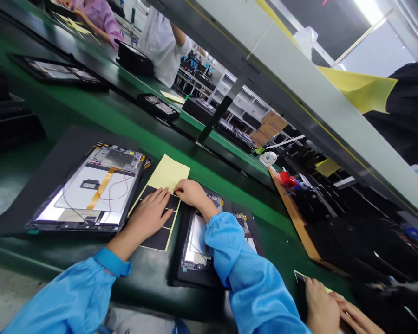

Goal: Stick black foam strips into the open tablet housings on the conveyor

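Note:
A pale yellow backing sheet (170,172) carrying several black rectangular stickers (157,239) lies on the green bench between two opened tablets. My left hand (149,215) rests flat across the black stickers with its fingers stretched out. At the sheet's upper right, my right hand (191,192) is closed in a pinch at the corner of a black sticker. Left of the sheet is an opened tablet (101,185) with an orange ribbon cable, thin wires and a circuit board showing. Another opened tablet (197,236) sits under my right forearm, which partly hides it.
Another person's hands (322,304) work at a similar sheet at lower right. Further tablets lie on the bench's far strip (158,106) and at upper left (59,72). A grey overhead beam (282,65) slants across. Co-workers sit opposite; a wooden board edge (292,218) stands right.

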Available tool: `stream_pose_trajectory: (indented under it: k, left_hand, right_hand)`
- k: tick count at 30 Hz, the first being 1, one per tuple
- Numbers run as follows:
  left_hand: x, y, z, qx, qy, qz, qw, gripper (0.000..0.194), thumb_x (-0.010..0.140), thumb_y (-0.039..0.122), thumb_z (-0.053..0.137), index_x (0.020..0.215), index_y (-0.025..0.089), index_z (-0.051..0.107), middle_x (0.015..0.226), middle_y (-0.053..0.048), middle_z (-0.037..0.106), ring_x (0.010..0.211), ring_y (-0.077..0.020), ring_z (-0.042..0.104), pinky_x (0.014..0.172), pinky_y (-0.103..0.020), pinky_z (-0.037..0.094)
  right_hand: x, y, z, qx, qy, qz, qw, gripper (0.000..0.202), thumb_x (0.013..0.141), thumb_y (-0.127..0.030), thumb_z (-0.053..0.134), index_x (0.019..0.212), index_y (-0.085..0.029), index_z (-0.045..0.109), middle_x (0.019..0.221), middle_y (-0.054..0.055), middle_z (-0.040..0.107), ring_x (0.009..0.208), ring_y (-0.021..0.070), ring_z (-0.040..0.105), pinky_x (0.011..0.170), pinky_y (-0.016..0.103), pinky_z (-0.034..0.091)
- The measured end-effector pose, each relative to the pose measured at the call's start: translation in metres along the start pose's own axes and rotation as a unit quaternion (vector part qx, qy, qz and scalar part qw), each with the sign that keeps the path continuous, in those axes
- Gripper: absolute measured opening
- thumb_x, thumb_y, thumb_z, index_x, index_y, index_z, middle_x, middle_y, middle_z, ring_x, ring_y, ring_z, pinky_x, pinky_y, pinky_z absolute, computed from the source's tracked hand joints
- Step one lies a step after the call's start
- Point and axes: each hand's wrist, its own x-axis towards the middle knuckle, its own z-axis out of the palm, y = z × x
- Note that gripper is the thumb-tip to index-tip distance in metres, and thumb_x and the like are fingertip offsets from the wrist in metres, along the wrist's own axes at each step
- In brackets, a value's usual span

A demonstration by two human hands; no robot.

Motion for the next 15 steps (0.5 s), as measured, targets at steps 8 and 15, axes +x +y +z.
stream_pose_trajectory:
  k: [8,15]
  left_hand:
    - [0.0005,-0.0009,-0.0001,-0.007,-0.004,-0.004,1.0,0.055,0.099,0.036,0.042,0.143,0.006,0.056,0.153,-0.021,0.05,0.146,-0.0339,0.045,0.117,-0.049,0.042]
    - [0.0005,0.0004,-0.0014,-0.001,-0.005,-0.001,1.0,0.056,0.099,0.035,0.042,0.144,0.004,0.055,0.154,-0.022,0.048,0.146,-0.0342,0.044,0.117,-0.05,0.043]
  right_hand:
    - [-0.002,-0.0036,-0.0019,0.001,0.018,0.024,1.0,0.031,0.093,-0.011,0.053,0.113,-0.02,0.076,0.115,0.009,0.075,0.104,0.0209,0.068,0.085,0.028,0.048]
    - [0.0016,-0.0021,-0.0007,0.009,0.006,0.017,1.0,0.027,0.091,-0.011,0.057,0.101,-0.02,0.08,0.112,0.007,0.076,0.101,0.021,0.068,0.086,0.027,0.047]
